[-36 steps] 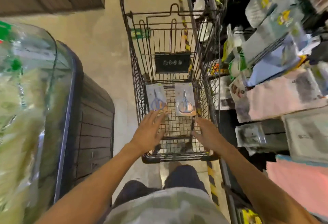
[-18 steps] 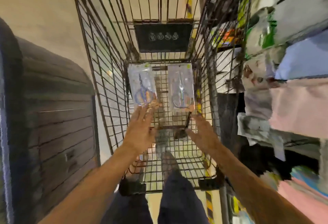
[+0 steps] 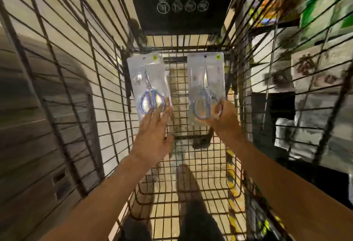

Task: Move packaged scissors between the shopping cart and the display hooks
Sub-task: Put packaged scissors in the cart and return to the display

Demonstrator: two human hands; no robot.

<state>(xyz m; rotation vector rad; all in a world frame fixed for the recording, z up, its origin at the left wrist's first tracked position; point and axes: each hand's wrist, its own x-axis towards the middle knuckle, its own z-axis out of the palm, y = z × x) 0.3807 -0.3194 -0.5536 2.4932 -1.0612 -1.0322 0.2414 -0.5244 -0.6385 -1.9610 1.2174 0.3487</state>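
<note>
Two packaged scissors lie side by side on the wire floor of the shopping cart (image 3: 95,88). The left package (image 3: 148,80) holds blue-handled scissors; my left hand (image 3: 152,135) reaches it with straight fingers, the tips touching its near end. The right package (image 3: 205,76) holds silver scissors; my right hand (image 3: 223,120) grips its near end, fingers curled over the top. Both packs are clear plastic with a small yellow sticker at the far end. No display hooks can be made out.
A black sign (image 3: 181,2) hangs on the cart's far end. Blurred shelves of packaged goods (image 3: 315,59) stand close on the right. A dark slatted unit (image 3: 28,126) is on the left. My legs show through the cart floor.
The view has moved down into the cart. Both hands reached forward; the left now touches the left package and the right has taken hold of the right package.
</note>
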